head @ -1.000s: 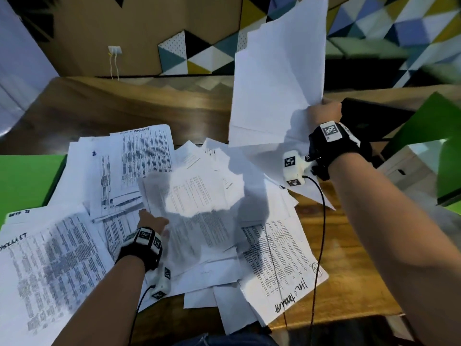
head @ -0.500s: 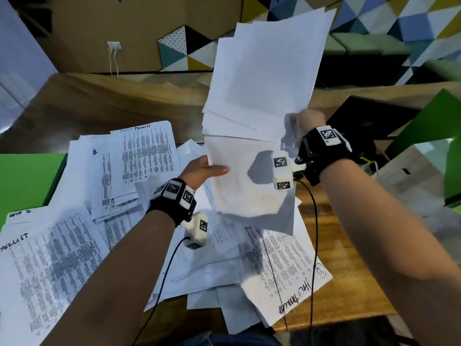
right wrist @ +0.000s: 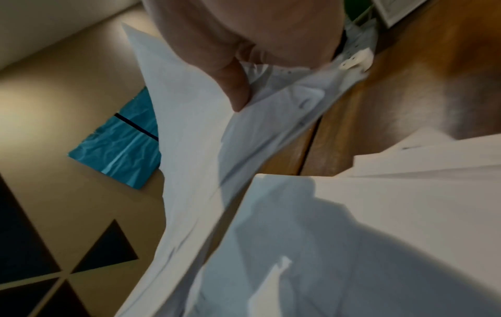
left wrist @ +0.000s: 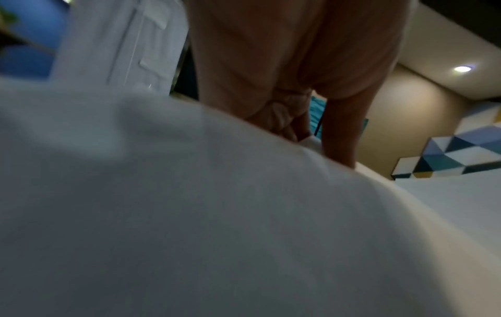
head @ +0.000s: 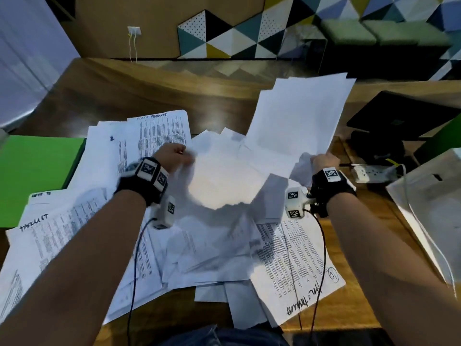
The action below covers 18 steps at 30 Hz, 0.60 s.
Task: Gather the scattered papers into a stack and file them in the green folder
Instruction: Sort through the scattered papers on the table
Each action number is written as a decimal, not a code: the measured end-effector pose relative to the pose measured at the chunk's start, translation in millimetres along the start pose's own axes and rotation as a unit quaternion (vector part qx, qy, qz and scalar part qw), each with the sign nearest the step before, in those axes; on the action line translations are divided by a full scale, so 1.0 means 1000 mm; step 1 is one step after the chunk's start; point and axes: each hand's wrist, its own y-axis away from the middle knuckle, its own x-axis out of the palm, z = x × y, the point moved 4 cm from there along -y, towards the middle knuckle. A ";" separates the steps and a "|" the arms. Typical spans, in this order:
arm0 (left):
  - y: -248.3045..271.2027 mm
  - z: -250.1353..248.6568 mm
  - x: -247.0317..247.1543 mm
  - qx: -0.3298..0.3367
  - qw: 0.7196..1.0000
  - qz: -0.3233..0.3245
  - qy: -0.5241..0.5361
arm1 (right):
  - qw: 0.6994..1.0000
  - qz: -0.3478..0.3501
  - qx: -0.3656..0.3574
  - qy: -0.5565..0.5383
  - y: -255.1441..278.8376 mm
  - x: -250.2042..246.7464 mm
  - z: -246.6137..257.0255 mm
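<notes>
My right hand (head: 321,162) grips the lower corner of a bundle of white sheets (head: 299,116), which leans up and away over the table; its thumb (right wrist: 236,90) presses on the bundle (right wrist: 189,133). My left hand (head: 174,157) is curled on the left edge of one blurred sheet (head: 219,181) that sags between the two hands. The left wrist view shows curled fingers (left wrist: 284,122) at the edge of that sheet (left wrist: 189,214). Several printed papers (head: 287,265) lie scattered on the wooden table below. A green folder (head: 37,171) lies flat at the left.
A black laptop (head: 399,113) and a white power strip (head: 374,172) sit at the right rear. A white box (head: 429,211) with a cable stands at the right edge, a green panel (head: 446,136) behind it. Bare wood (head: 149,91) lies beyond the papers.
The right hand has lowered and tilted the bundle to the right. The left hand has left the table pile, come up to the bundle, then moved left with a sheet's edge.
</notes>
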 end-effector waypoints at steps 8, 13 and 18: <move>-0.023 -0.068 -0.079 0.030 0.983 -0.133 -0.122 | 0.941 0.085 0.126 -0.302 -0.013 0.075 -0.040; -0.019 -0.109 -0.069 0.076 0.989 -0.110 0.064 | 0.906 0.124 0.134 -0.381 -0.015 0.104 -0.036; -0.021 -0.114 -0.045 0.101 0.973 -0.029 0.205 | 0.889 0.134 0.124 -0.421 -0.007 0.102 -0.021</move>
